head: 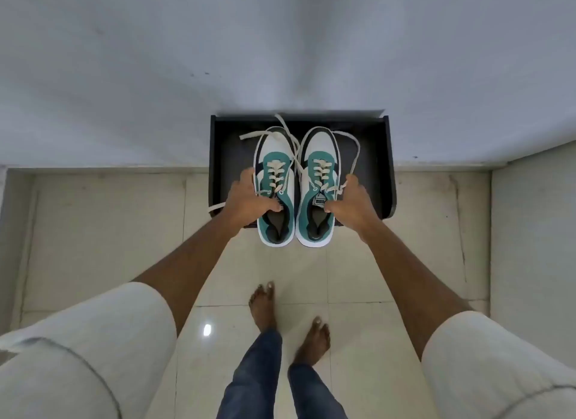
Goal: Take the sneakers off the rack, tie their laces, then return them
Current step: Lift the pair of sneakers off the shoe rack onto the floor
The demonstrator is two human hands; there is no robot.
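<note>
Two white and teal sneakers sit side by side, toes pointing away from me, over the black rack [378, 169] by the wall. My left hand [246, 205] grips the left sneaker [274, 157] at its collar, fingers tucked inside the opening. My right hand [352, 205] holds the right sneaker [321, 150] the same way, with a lace end pinched against it. The cream laces [288, 132] are untied and trail loose over the toes and off to both sides. The heels stick out past the rack's front edge.
The rack stands on a pale tiled floor [358, 278] against a white wall [280, 44]. My bare feet [265, 303] are on the tiles just in front of it. A wall corner juts in at the right.
</note>
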